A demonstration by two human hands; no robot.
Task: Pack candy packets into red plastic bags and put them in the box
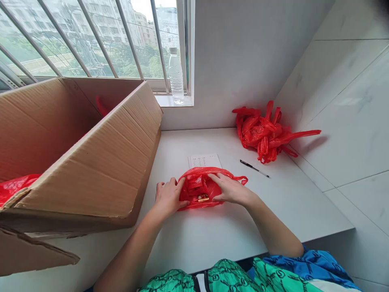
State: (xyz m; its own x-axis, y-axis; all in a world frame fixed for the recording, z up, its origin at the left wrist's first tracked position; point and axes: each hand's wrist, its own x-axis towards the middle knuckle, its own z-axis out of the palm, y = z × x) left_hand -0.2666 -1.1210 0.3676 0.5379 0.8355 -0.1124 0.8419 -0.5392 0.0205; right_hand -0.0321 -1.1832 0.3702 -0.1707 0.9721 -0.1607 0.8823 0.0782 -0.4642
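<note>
Head view: a red plastic bag (196, 185) lies in the middle of the white bench (212, 239). The left hand (168, 197) and the right hand (231, 190) each have a closed grip on one side of it. Just behind lie a paper sheet (204, 160) and a pen (254, 168). A cardboard box (91, 162) stands on the left.

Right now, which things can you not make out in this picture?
Head view:
Contents of the red plastic bag: mostly hidden by its folds, left hand and right hand.
Writing on the paper sheet: too small.
Inside of the cardboard box: hidden by its near wall, cut off at left edge.
</note>
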